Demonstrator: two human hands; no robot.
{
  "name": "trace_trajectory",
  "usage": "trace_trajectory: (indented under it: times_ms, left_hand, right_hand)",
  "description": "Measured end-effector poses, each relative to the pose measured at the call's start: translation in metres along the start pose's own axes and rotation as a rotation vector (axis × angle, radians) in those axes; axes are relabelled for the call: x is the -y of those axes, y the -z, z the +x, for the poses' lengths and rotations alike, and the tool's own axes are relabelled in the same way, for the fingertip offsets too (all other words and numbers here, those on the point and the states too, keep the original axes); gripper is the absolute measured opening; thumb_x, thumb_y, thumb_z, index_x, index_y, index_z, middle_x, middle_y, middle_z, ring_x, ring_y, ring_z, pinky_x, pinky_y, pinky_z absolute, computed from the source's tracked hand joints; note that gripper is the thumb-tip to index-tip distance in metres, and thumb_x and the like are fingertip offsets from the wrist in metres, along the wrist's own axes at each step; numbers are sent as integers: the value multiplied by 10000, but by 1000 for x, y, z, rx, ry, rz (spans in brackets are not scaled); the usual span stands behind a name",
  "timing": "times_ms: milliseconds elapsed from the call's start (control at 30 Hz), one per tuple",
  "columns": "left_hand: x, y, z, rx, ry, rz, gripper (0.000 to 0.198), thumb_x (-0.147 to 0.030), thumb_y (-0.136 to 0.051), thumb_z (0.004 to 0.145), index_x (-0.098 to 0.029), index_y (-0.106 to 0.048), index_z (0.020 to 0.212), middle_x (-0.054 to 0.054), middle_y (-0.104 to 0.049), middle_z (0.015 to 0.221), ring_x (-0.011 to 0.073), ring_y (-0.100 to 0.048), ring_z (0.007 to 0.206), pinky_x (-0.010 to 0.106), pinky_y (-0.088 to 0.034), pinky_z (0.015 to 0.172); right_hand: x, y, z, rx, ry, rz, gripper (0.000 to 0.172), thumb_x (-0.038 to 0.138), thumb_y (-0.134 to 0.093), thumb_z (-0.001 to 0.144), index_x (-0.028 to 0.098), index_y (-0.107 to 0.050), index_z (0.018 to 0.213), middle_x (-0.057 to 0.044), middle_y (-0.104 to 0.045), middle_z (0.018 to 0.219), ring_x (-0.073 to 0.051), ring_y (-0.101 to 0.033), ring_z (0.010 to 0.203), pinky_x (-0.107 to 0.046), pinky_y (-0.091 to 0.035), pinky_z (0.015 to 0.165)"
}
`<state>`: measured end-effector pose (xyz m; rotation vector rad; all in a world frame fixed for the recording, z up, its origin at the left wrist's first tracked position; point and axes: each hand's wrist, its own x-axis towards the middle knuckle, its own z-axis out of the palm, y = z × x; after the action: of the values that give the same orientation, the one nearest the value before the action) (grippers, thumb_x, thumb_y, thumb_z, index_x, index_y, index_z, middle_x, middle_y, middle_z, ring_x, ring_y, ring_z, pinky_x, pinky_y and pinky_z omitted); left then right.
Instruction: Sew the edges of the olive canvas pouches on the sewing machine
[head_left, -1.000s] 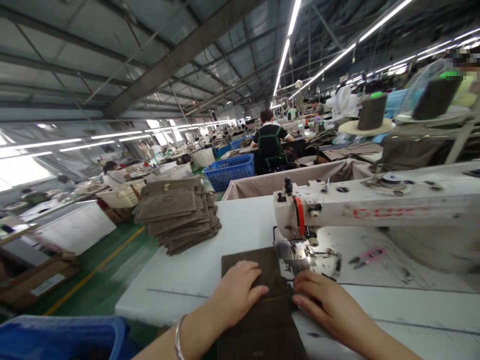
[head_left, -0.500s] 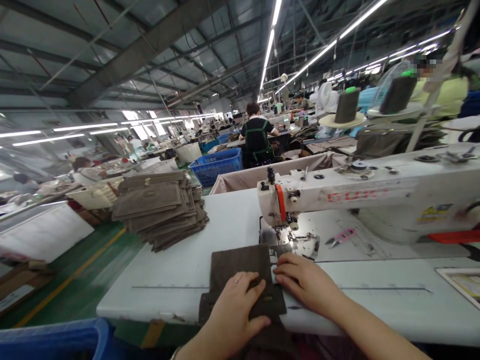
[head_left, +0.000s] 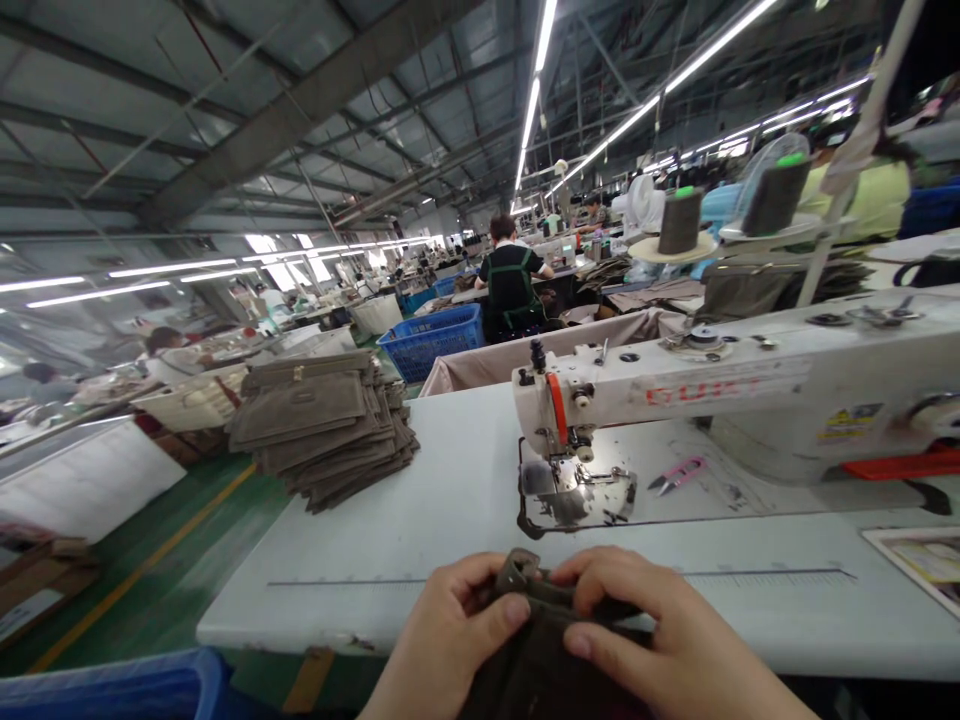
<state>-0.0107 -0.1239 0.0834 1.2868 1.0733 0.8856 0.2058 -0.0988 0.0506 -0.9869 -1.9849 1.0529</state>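
A dark olive-brown fabric piece [head_left: 551, 655] is bunched and folded between my hands at the table's front edge. My left hand [head_left: 465, 625] pinches its left side, the thumb on the near face and a rolled edge standing up by the fingers. On the other side my right hand [head_left: 630, 615] grips the cloth between thumb and bent fingers. The lower part of the fabric hangs toward my lap and leaves the view. Just beyond my hands stands a white sewing machine [head_left: 720, 380], its needle area [head_left: 574, 485] bare of cloth.
A stack of brown fabric pieces [head_left: 322, 430] lies on the table's left side. Pink thread snips [head_left: 679, 475] rest under the machine arm. A blue crate [head_left: 435, 340] stands behind, near a seated co-worker [head_left: 514, 275]; another blue bin [head_left: 112, 690] is at lower left.
The fabric piece has come off the table by the needle plate toward me. It lay flat under my left hand; now both hands grip it, folded.
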Motion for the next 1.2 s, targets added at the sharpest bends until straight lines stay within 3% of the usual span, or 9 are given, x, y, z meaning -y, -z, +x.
trace_trajectory:
  times_ms: [100,300,633,900,967,1100,1200]
  left_hand:
    - [-1,-9,-3,-120,-4,-120,252,-325,-756,757,-140,-711,922,66,-676,884,206,-599,842,279,-465,766]
    - [7,-17,-8,-272,-10,-229,239,-311,-817,669,-145,-722,813,42,-669,775,170,-590,760,242,-461,720]
    - [13,-18,-7,-287,47,-327,274,-318,-851,630,-125,-708,761,42,-659,726,151,-582,686,249,-464,676]
    - [18,-17,-5,-298,83,-330,293,-344,-848,633,-126,-689,749,24,-627,687,138,-561,641,244,-452,641]
    - [16,-10,-3,-258,100,-260,299,-367,-820,672,-123,-681,774,23,-623,697,131,-549,639,232,-434,627]
    - [7,21,17,2,204,105,336,-413,-754,712,-121,-657,848,14,-619,718,124,-526,637,214,-398,589]
    - [9,48,55,182,275,483,312,-401,-713,709,-121,-661,835,-7,-608,682,121,-507,591,217,-387,542]
  right_hand:
    - [6,5,-4,-12,-29,-43,94,297,-612,857,239,-607,784,19,-673,885,-167,-615,850,-259,-467,770]
    - [14,9,-9,-80,-29,-51,138,327,-587,857,250,-635,754,4,-680,931,-176,-632,863,-257,-490,777]
    - [11,6,-10,-101,-118,-39,206,394,-597,832,243,-600,692,22,-693,853,-168,-646,785,-245,-502,688]
    - [10,4,-6,-83,-115,-25,148,285,-581,822,230,-546,689,22,-658,731,-151,-613,678,-233,-476,609]
    - [13,4,-4,-40,-67,-17,61,206,-569,802,243,-588,756,33,-654,731,-143,-612,679,-222,-477,616]
    - [13,-2,2,255,174,49,352,108,-462,857,296,-668,1070,29,-709,976,-129,-657,886,-209,-492,799]
    - [-3,-19,19,357,316,-212,376,80,-507,833,278,-657,1117,28,-711,969,-125,-661,846,-190,-489,741]
